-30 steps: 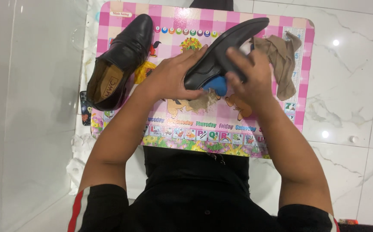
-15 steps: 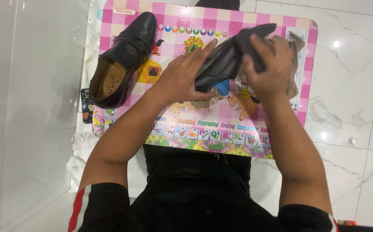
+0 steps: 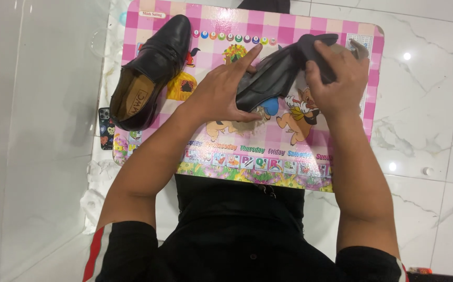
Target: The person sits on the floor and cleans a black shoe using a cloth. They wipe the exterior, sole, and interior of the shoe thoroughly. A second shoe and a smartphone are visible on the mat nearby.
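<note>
the fingers of the left hand (image 3: 221, 96) are wrapped over the near end of a black shoe (image 3: 273, 78), forefinger stretched far along it. the right hand (image 3: 336, 78) presses a dark cloth (image 3: 318, 44) on the shoe's far, right end, fingers clenched around it. the shoe is held just above the pink checked worktop (image 3: 341, 141). a second black shoe (image 3: 150, 73) lies at the left, well apart, beside a phone (image 3: 106, 128).

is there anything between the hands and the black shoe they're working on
Nothing visible. The left hand lies directly on the black shoe at its heel end, and the right hand grips its toe end. The other shoe lies apart on the pink board, left of both hands.
</note>
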